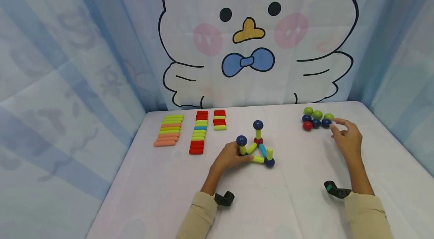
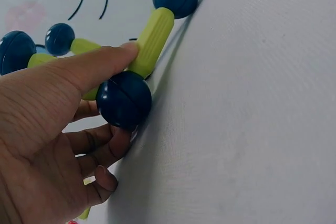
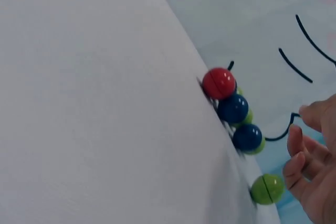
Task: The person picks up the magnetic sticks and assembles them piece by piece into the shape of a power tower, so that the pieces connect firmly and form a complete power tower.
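A toy frame of balls and sticks (image 1: 262, 150) stands on the table, its triangular base joined by yellow-green and light-blue sticks. Two upright sticks carry blue balls (image 1: 258, 124); a third upright stick (image 1: 269, 153) has a bare top. My left hand (image 1: 232, 156) grips the frame's near-left corner. In the left wrist view its thumb lies on a yellow-green stick (image 2: 152, 43) and other fingers curl behind a blue ball (image 2: 124, 100). My right hand (image 1: 349, 139) holds nothing, fingers loosely bent. Its fingertips are close beside the loose balls, nearest a blue ball (image 1: 326, 123) and a green ball (image 1: 328, 117).
Loose green, blue and red balls (image 1: 307, 126) form a cluster at the back right. Orange and yellow-green sticks (image 1: 167, 135) lie in a column at far left. Two more columns hold red, yellow-green and blue sticks (image 1: 200, 128). A printed curtain (image 1: 251, 88) hangs behind the table.
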### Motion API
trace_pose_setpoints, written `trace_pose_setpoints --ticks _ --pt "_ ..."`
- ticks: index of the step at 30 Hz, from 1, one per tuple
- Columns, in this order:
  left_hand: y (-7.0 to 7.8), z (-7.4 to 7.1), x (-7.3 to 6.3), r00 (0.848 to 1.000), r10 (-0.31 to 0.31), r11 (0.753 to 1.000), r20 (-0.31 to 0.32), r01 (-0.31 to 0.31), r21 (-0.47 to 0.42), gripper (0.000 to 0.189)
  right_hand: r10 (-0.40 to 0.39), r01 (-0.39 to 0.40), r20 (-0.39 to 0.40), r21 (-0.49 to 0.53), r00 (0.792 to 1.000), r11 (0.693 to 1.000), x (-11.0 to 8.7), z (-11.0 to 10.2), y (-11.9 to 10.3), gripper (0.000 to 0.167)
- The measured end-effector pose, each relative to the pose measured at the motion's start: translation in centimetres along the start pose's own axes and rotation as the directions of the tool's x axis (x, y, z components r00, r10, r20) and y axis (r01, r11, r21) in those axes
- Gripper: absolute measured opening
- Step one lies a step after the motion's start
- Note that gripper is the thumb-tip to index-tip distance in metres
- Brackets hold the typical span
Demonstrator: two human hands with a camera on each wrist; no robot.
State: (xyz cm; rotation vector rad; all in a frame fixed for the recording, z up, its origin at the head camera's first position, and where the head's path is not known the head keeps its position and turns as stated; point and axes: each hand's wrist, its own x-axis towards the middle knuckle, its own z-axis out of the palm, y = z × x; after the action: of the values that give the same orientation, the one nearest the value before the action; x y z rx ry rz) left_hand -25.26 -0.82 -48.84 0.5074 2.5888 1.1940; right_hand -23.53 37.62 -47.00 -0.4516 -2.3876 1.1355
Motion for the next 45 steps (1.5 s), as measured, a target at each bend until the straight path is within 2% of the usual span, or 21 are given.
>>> trace_pose_setpoints --ticks 3,10,15,20,23,25,27,30,35,40,45 --pt "0.2 0.3 0.0 1.000 -0.009 1.000 -0.010 0.009 0.021 0.042 0.032 -0.033 -0.017 -0.084 0.999 0.996 0.7 -1.1 1.3 0.047" --pt "0.3 0.5 -0.2 1.000 -0.029 0.997 0.005 0.029 0.072 0.044 0.084 -0.051 0.117 -0.262 0.990 0.964 1.0 -2.2 3.7 0.047" --pt "0.0 -0.4 -0.3 0.996 0.003 0.999 0.088 -0.007 0.041 0.042 0.083 -0.031 0.190 -0.262 0.978 0.964 0.5 -2.0 3.7 0.048" --pt "-0.9 -1.5 0.1 0.980 0.055 0.998 0.192 -0.058 0.010 0.037 0.097 -0.036 0.277 -0.218 0.956 0.975 0.4 -2.1 2.9 0.056" --pt "-1.2 -2.0 0.0 0.972 0.082 0.996 0.219 -0.084 0.001 0.031 0.033 0.020 0.396 -0.130 0.917 0.991 0.1 -2.1 2.0 0.062" --pt "-1.2 -2.3 0.0 0.970 0.090 0.996 0.225 -0.090 -0.008 0.028 -0.050 0.076 0.487 -0.033 0.872 0.997 -0.3 -1.8 0.9 0.061" --pt "-1.2 -2.5 -0.1 0.971 0.090 0.996 0.220 -0.088 -0.016 0.025 -0.133 0.119 0.561 0.063 0.817 0.991 -0.8 -1.3 -0.4 0.057" --pt "-1.1 -2.6 0.0 0.975 0.084 0.996 0.207 -0.083 -0.016 0.024 -0.223 0.154 0.608 0.164 0.762 0.974 -1.9 0.0 -2.6 0.050" --pt "-0.8 -2.3 0.1 0.974 0.098 0.995 0.202 -0.102 0.014 0.023 -0.343 0.217 0.603 0.274 0.721 0.937 -3.7 2.2 -6.1 0.042" --pt "-0.5 -2.2 0.0 0.974 0.098 0.994 0.203 -0.107 0.034 0.020 -0.465 0.290 0.578 0.373 0.670 0.881 -5.1 3.9 -8.4 0.036" --pt "-0.2 -2.3 -0.1 0.973 0.109 0.991 0.204 -0.122 0.051 0.018 -0.523 0.357 0.575 0.383 0.630 0.852 -5.8 4.8 -9.5 0.037"
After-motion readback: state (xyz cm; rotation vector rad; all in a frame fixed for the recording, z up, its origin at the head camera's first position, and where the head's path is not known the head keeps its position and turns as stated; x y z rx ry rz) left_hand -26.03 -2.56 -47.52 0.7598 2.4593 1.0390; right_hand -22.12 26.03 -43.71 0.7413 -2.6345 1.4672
